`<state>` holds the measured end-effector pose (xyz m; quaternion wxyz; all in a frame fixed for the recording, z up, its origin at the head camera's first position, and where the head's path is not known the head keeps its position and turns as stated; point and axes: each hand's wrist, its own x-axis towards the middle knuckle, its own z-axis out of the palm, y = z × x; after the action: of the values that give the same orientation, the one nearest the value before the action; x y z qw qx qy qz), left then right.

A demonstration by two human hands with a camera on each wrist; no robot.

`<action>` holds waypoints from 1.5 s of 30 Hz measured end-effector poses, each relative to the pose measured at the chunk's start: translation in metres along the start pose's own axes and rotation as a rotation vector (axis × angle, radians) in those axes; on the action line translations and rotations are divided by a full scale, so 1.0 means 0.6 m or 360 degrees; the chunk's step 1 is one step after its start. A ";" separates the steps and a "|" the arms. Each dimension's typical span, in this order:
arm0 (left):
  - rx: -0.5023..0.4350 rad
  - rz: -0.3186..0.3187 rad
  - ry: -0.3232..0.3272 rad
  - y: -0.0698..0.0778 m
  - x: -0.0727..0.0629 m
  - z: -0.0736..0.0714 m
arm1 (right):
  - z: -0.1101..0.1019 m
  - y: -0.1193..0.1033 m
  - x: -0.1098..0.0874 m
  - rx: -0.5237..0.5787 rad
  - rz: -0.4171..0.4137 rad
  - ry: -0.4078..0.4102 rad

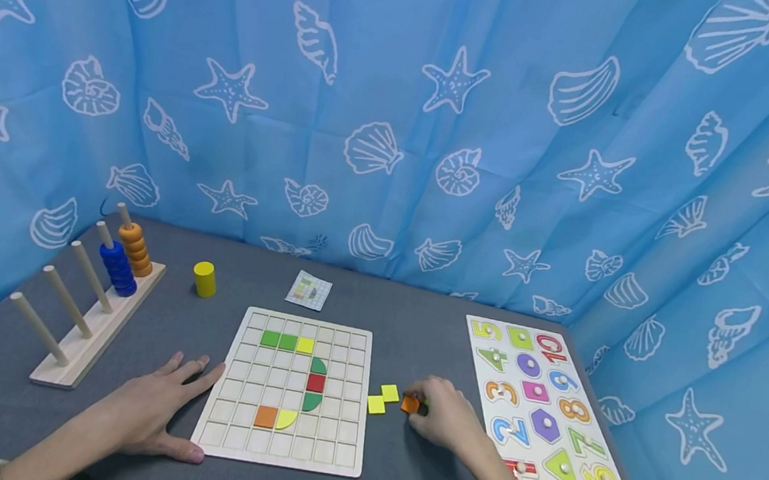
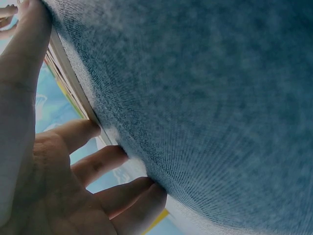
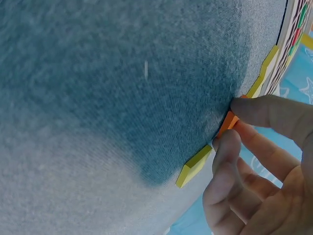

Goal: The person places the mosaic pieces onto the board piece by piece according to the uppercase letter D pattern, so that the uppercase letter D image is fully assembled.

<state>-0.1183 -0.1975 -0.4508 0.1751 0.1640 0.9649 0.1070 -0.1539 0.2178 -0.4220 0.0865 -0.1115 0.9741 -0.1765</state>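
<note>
My left hand (image 1: 159,408) rests with spread fingers on the table along the left edge of a white wooden grid board (image 1: 335,454), its thumb at the near corner. Green, yellow, red and orange tiles sit in some of the board's squares. Right of the board, my right hand (image 1: 443,418) pinches an orange square tile (image 3: 227,122) between thumb and fingers, low at the table. Two yellow square tiles (image 1: 383,398) lie between that hand and the board. Another yellowish-green tile (image 3: 193,166) lies beside the fingers in the right wrist view, mostly hidden in the head view.
A peg stacker (image 1: 80,353) with blue and orange rings stands at the left, near a yellow cylinder (image 1: 204,280). Behind the board lies a small pattern card (image 1: 309,291). A number and shape puzzle board (image 1: 538,413) lies at the right, and a blue curtain (image 1: 393,155) hangs behind.
</note>
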 end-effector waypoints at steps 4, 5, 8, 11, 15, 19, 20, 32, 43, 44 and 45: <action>0.0002 -0.0008 -0.0004 0.001 0.001 0.000 | -0.001 -0.001 0.001 0.0055 -0.0032 -0.0034; 0.0003 -0.0008 -0.0003 0.001 0.001 0.000 | -0.001 -0.001 0.002 0.0070 -0.0046 -0.0039; 0.0006 -0.0007 0.0001 0.002 0.001 0.001 | -0.001 -0.003 0.002 0.0098 -0.0083 -0.0048; 0.0008 -0.0004 0.0004 0.002 0.001 0.001 | -0.002 -0.006 0.002 0.0105 -0.0108 -0.0035; 0.0002 -0.0001 0.0007 0.002 0.000 0.000 | -0.005 -0.012 0.001 0.0100 -0.0134 -0.0014; -0.0004 -0.0001 0.0006 0.002 0.000 0.000 | -0.006 -0.025 0.001 0.0088 -0.0166 -0.0007; -0.0004 0.0000 0.0006 0.002 0.000 0.000 | -0.006 -0.029 0.001 0.0088 -0.0175 -0.0009; -0.0002 0.0003 0.0013 0.001 0.000 0.001 | 0.000 -0.088 0.015 0.0152 -0.0368 -0.0051; 0.0004 -0.0012 0.0001 0.001 0.001 0.002 | 0.016 -0.153 0.029 0.0096 -0.0484 -0.0103; 0.0004 -0.0013 0.0000 0.001 0.001 0.002 | 0.018 -0.159 0.030 0.0083 -0.0496 -0.0106; 0.0004 -0.0011 -0.0001 0.001 0.001 0.002 | 0.020 -0.164 0.032 0.0074 -0.0505 -0.0111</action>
<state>-0.1185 -0.1964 -0.4518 0.1757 0.1610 0.9655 0.1049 -0.1515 0.1190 -0.3998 0.0940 -0.2679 0.9364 -0.2064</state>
